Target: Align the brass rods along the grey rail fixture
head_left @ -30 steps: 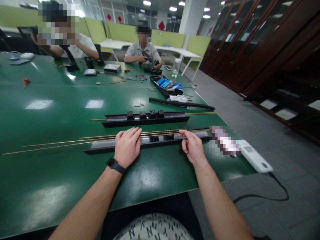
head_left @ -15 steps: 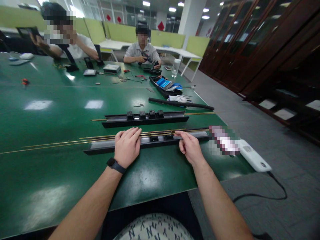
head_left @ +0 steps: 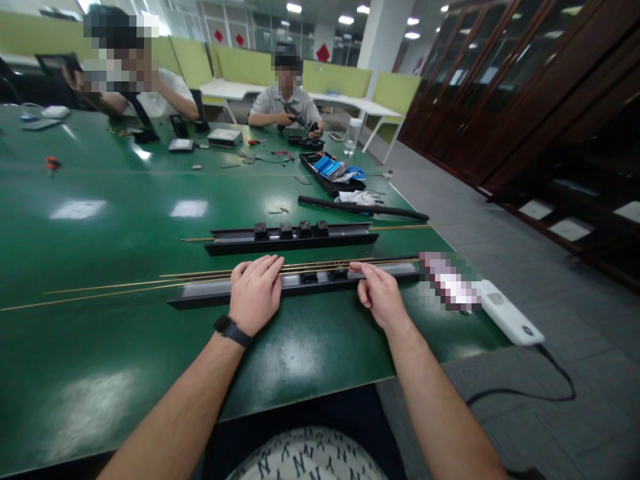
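Note:
In front of me a long black rail (head_left: 320, 288) with a pale inner channel lies on the green table, with dark blocks (head_left: 309, 277) seated in it. Several thin brass rods (head_left: 200, 277) run lengthwise over it and stick out far to the left. My left hand (head_left: 256, 293), with a dark watch at the wrist, is closed over the rods and the rail, fingers together; its grip underneath is hidden. My right hand (head_left: 379, 293) is closed at the rods farther right, index finger extended along them and the other fingers curled.
Behind lies a second black rail (head_left: 293, 245) with several black blocks and brass rods. Farther back are a black strip (head_left: 363, 208), gloves (head_left: 359, 197) and a black tray (head_left: 330, 183). A white power strip (head_left: 510, 313) sits at the right edge. Two people (head_left: 287, 107) sit across the table.

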Demonstrator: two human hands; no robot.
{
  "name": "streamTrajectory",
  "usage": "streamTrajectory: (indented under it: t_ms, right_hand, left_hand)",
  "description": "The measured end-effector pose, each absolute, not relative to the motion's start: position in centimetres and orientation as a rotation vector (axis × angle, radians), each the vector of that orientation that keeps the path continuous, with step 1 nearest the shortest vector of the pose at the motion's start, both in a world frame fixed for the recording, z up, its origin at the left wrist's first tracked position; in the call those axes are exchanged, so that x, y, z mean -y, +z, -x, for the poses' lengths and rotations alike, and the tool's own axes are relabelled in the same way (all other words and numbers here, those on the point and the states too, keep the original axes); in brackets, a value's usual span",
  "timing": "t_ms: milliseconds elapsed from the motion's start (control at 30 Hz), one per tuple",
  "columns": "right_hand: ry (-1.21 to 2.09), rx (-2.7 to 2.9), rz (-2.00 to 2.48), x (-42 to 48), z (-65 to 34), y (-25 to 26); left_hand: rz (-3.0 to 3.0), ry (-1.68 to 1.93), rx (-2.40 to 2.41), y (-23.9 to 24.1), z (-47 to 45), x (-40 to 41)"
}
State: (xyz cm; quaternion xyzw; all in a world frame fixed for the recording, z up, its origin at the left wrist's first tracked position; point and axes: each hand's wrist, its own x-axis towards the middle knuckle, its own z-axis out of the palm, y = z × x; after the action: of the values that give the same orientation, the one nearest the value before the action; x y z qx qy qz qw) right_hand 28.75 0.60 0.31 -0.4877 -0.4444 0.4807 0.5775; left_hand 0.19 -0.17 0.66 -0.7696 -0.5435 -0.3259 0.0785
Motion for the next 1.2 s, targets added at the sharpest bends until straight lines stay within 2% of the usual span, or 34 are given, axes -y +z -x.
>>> streamTrajectory:
  t_ms: [733,1200]
  right_hand:
    - [0.939,0.85,1.163,-1.03,-29.08,0.63]
    - [1.058,0.978,1.18,-0.75,-29.1,0.41]
  left_hand:
    - [2.348,-0.963,1.619,0.62,0.0,0.05]
    - [2.343,-0.991,1.634,0.63,-0.06,0.08]
